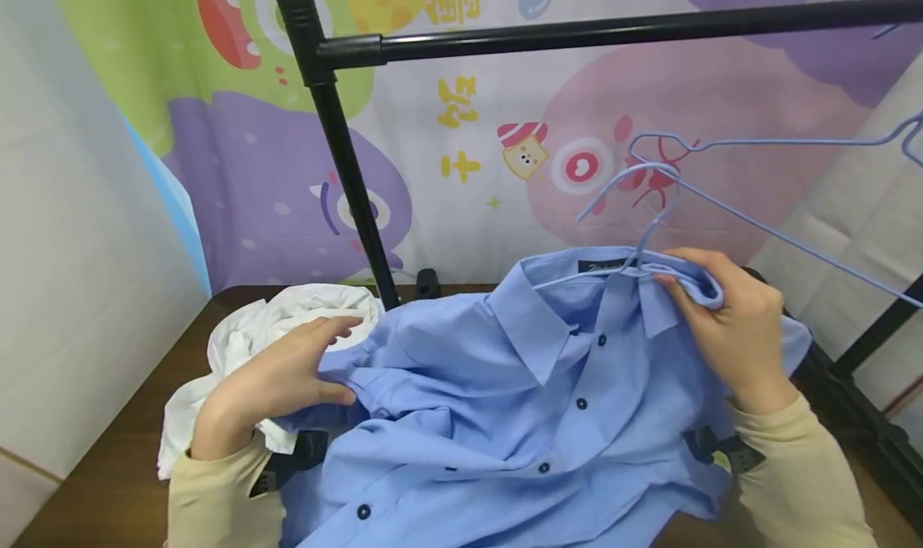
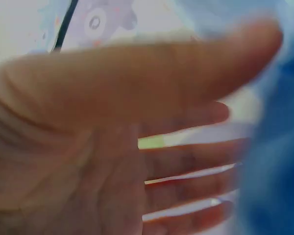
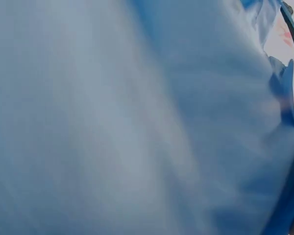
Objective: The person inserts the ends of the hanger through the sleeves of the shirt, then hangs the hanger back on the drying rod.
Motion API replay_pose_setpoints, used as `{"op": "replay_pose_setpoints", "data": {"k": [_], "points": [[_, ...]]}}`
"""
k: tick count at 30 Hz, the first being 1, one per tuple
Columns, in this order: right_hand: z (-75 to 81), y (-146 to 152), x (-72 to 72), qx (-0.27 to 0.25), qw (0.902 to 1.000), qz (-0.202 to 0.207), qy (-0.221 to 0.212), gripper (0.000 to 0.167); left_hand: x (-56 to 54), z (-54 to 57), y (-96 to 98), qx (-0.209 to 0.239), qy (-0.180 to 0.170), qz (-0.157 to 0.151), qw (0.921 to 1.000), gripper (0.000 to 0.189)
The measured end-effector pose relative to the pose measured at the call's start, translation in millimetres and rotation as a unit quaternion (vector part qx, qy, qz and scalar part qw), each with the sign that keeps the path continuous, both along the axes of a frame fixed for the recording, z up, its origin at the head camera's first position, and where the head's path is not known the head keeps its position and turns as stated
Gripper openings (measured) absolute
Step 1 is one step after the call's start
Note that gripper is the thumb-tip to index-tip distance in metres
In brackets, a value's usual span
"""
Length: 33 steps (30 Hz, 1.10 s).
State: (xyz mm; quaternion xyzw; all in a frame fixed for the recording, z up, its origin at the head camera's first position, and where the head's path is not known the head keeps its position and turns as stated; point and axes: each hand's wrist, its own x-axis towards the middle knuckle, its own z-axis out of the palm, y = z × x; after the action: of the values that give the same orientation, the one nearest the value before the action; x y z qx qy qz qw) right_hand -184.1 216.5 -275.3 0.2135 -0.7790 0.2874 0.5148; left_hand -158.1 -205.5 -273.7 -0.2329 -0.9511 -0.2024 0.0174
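Note:
A light blue button-up shirt (image 1: 505,420) with dark buttons fills the lower middle of the head view. Inside its collar (image 1: 530,324) sits a blue wire hanger (image 1: 652,231), its hook rising above the neckline. My right hand (image 1: 743,324) pinches the shirt beside the collar, thumb in front. At the sleeve side, my left hand (image 1: 288,376) is spread with fairly straight fingers; in the left wrist view the thumb (image 2: 137,83) lies near blurred blue cloth. Blue fabric (image 3: 112,122) covers most of the right wrist view and hides nearly all of the right hand.
A crumpled white garment (image 1: 288,316) lies on the brown table (image 1: 94,444) behind my left hand. The black rack (image 1: 577,39) spans the back, with another blue wire hanger (image 1: 793,142) at the right. A cartoon-printed curtain (image 1: 461,211) hangs behind.

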Motion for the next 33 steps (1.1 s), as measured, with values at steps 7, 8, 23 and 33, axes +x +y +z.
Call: {"op": "replay_pose_setpoints", "data": {"k": [7,8,23,33], "points": [[-10.9,-23,4.9,-0.015,0.9990,0.007,-0.042,0.032,1.5,0.9,55.8,0.058,0.106,-0.030,0.9922,0.061],[-10.9,-27,6.4,-0.016,0.9988,0.005,-0.046,0.032,0.9,0.1,63.5,0.065,0.126,-0.032,0.9894,0.056],[-16.3,-48,20.7,0.017,0.9900,0.116,-0.079,0.042,-1.3,-12.6,97.1,0.156,0.285,-0.033,0.9452,0.017],[-10.1,-16,24.3,0.085,0.9746,0.153,-0.139,0.069,-9.2,-11.2,83.5,0.224,0.322,-0.029,0.9195,0.029]]}}
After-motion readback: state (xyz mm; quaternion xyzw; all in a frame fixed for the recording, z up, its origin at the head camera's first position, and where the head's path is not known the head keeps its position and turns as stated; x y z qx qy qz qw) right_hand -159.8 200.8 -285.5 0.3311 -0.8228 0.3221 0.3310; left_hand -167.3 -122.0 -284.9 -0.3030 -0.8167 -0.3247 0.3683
